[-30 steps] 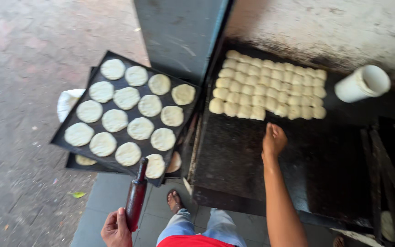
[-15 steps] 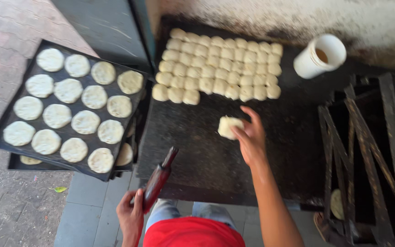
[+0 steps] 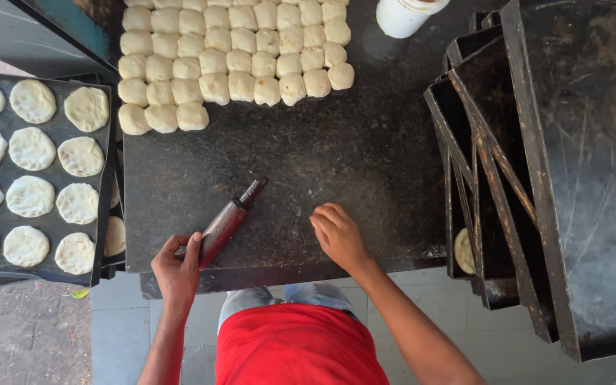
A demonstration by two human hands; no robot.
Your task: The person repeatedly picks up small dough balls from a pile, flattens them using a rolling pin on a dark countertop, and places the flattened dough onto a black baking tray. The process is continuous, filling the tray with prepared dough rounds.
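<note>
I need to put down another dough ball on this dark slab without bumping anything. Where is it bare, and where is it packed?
The slab lies bare between the dough balls at the far edge and both hands. More room runs right of the right hand toward the stacked trays. The left hand holds the rolling pin. The tray of flattened rounds is full.

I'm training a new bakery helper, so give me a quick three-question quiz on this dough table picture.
1. True or false: the left hand grips the rolling pin.
2. Where do the flattened dough discs lie? A) black tray on the left B) stacked trays on the right
3. What stands beyond the dough balls, at the top?

Key: 1 true. 2 A. 3 a white cup. The right hand rests cupped, fingers down, on the dark table.
</note>
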